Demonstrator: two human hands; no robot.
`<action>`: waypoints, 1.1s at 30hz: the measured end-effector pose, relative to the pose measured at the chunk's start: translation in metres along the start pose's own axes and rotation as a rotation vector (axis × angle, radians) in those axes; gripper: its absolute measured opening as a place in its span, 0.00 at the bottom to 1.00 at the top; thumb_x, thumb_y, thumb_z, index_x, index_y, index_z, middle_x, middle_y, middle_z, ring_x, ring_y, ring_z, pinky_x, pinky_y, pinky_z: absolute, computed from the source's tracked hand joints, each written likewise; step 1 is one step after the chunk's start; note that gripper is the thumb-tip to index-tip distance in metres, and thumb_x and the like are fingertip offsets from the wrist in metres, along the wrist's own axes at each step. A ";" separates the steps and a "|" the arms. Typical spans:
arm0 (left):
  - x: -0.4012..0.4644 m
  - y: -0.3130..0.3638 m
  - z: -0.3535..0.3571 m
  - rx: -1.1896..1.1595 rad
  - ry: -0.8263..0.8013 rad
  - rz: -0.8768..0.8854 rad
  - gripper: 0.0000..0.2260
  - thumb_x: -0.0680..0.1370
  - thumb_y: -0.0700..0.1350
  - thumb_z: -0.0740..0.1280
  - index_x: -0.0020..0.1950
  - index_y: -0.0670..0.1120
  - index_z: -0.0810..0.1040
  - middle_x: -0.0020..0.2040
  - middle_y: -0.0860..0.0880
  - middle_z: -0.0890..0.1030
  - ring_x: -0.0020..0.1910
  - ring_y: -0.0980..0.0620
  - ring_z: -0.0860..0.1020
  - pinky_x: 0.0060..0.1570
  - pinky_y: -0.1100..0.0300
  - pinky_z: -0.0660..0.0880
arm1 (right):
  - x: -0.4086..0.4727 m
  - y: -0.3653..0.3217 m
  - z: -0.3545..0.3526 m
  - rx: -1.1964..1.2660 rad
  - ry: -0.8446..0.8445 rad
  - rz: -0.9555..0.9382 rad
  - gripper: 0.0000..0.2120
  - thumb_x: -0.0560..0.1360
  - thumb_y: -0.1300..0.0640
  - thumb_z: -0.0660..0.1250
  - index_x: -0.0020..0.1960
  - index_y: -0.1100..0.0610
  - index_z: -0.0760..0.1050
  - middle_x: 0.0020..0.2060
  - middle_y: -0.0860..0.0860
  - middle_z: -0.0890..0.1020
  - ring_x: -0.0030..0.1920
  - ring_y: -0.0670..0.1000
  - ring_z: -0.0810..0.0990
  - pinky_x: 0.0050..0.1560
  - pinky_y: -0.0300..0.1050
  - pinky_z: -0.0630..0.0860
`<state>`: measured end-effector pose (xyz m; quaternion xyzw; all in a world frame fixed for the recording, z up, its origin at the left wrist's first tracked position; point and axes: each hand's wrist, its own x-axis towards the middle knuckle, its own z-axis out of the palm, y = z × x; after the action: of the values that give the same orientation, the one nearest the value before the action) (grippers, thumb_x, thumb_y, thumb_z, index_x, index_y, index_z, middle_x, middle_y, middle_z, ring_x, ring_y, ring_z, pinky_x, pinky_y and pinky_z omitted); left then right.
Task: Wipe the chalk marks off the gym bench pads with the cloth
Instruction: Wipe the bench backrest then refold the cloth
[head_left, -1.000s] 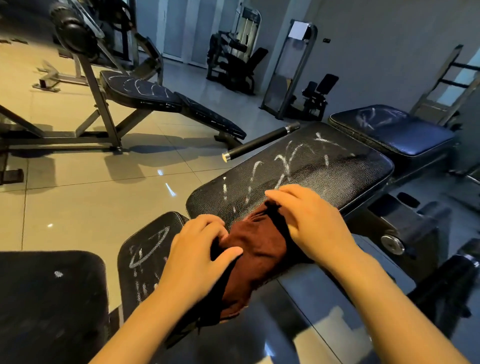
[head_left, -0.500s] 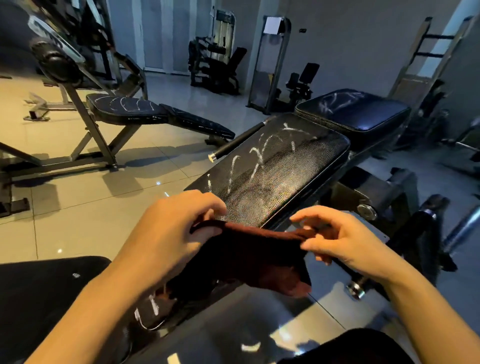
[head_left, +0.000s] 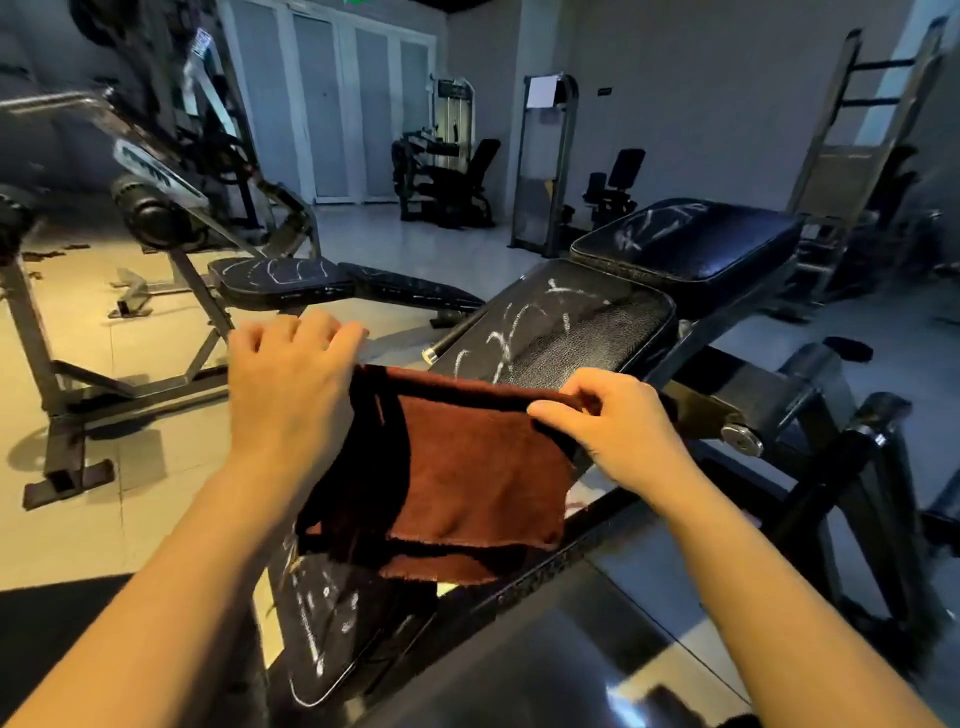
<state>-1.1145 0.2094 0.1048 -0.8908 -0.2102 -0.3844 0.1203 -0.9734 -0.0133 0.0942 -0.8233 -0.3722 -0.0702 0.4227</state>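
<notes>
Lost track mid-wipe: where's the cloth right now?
In the head view, centre: the cloth hangs between the left hand and right hand, above the chalk-marked pad.

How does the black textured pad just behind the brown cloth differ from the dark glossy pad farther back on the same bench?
The black textured pad has a grainy, matte surface; the dark glossy pad looks smooth and shiny. The textured pad slopes down toward the brown cloth, while the glossy pad lies about level and sits higher. The cloth overlaps the textured pad's near edge in the picture; the glossy pad is fully visible. Both bear white chalk marks.
</notes>
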 end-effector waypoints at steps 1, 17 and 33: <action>-0.007 0.015 0.016 -0.047 0.088 0.007 0.11 0.73 0.38 0.70 0.55 0.46 0.79 0.51 0.46 0.80 0.48 0.42 0.76 0.47 0.49 0.68 | 0.008 0.000 0.009 -0.065 0.006 0.008 0.17 0.71 0.46 0.73 0.32 0.53 0.72 0.27 0.47 0.71 0.30 0.45 0.68 0.35 0.45 0.65; -0.017 0.121 0.113 -0.565 -0.337 0.269 0.29 0.79 0.62 0.39 0.79 0.52 0.47 0.79 0.54 0.45 0.77 0.59 0.43 0.75 0.58 0.37 | 0.028 0.062 0.006 0.404 0.497 0.008 0.06 0.78 0.49 0.66 0.42 0.43 0.75 0.36 0.44 0.80 0.35 0.51 0.79 0.34 0.41 0.73; -0.050 0.112 0.099 -0.281 -0.189 0.495 0.27 0.78 0.53 0.59 0.75 0.44 0.65 0.73 0.45 0.69 0.67 0.46 0.70 0.62 0.54 0.64 | 0.005 0.094 -0.011 0.108 0.453 -0.027 0.04 0.80 0.55 0.65 0.54 0.51 0.74 0.48 0.50 0.78 0.46 0.34 0.75 0.43 0.23 0.69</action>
<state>-1.0301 0.1337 -0.0042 -0.9547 0.0586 -0.2841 0.0657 -0.9046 -0.0533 0.0433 -0.7576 -0.2822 -0.2388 0.5379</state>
